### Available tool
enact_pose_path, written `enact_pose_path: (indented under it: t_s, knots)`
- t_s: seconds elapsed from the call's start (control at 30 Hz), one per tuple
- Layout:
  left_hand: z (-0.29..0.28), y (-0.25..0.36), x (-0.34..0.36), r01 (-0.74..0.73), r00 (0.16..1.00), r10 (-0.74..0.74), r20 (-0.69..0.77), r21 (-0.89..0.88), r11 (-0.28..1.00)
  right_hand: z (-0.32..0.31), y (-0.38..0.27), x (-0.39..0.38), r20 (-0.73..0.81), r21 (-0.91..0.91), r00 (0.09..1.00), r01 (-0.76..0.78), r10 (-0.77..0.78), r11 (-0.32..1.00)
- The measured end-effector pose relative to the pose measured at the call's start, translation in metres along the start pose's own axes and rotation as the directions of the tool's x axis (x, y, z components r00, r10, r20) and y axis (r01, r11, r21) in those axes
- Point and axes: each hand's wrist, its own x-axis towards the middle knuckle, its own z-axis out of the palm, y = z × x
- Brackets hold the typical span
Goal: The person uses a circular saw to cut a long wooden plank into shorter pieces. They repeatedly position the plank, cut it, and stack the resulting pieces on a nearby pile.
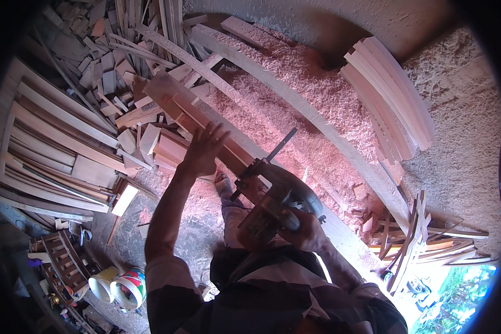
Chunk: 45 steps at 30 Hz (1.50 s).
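Observation:
My left hand point(205, 149) lies with fingers spread on a narrow board point(236, 156), which rests along a long wooden plank point(164, 92) running diagonally away from me. My right hand point(305, 234) grips the handle of a dark handheld power tool point(273, 195), apparently a circular saw, with a guide bar point(281, 141) sticking out. The tool sits over the board, nearer me than my left hand; its cutting edge is hidden. My foot point(222, 183) shows just left of the plank.
Offcuts point(106, 72) pile up at top left above stacked curved boards point(67, 133). Pink shavings point(317, 83) lie under long planks point(328, 131). Bundled curved pieces point(387, 94) are at upper right, loose strips point(440, 245) at lower right. Two buckets point(125, 295) stand at lower left.

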Motion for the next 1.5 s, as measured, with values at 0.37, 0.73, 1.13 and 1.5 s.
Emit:
enact_pose_path:
  t_s: [0.37, 0.73, 1.13, 1.5]
  knots:
    - [0.053, -0.004, 0.035, -0.208, 0.968, 0.235, -0.094, 0.233, 0.950, -0.001, 0.016, 0.018, -0.010, -0.099, 1.000, 0.003, -0.004, 0.995]
    - [0.044, -0.005, 0.033, -0.199, 0.980, 0.197, 0.029, 0.095, 0.975, -0.006, 0.019, 0.024, 0.131, 0.089, 0.991, 0.017, -0.029, 0.996]
    - [0.040, -0.015, 0.037, -0.216, 0.973, 0.216, 0.075, -0.002, 0.976, -0.001, 0.020, 0.035, 0.145, -0.010, 0.989, 0.004, -0.002, 1.000]
    - [0.030, -0.031, 0.048, -0.248, 0.956, 0.239, 0.171, 0.036, 0.968, 0.004, 0.014, 0.061, 0.132, -0.076, 0.991, 0.015, -0.005, 0.997]
